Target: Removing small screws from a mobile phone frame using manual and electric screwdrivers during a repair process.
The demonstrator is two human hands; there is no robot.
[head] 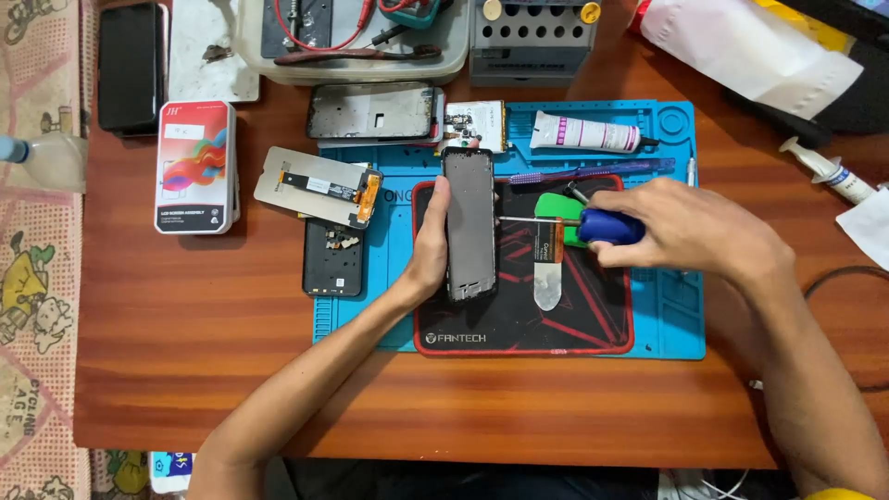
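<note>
gripping the phone frame [470, 222] upright on the black mat [519, 319], our left hand [428, 248] closes around its edge; our right hand [681, 227] clasps the blue-handled screwdriver [607, 226]; the clear tray [356, 57] holds red leads [319, 42].

The phone frame [469, 222] lies on the pad [519, 319], which lies on the mat [662, 315]. The box [194, 167] sits left, the tube [585, 132] behind.

A single head-worn camera looks almost straight down on a wooden counter [185, 370], close enough that both forearms enter from the bottom edge. The view faces away from the wearer, centred on a blue work mat [667, 315], with the counter's far clutter along the top edge.
</note>
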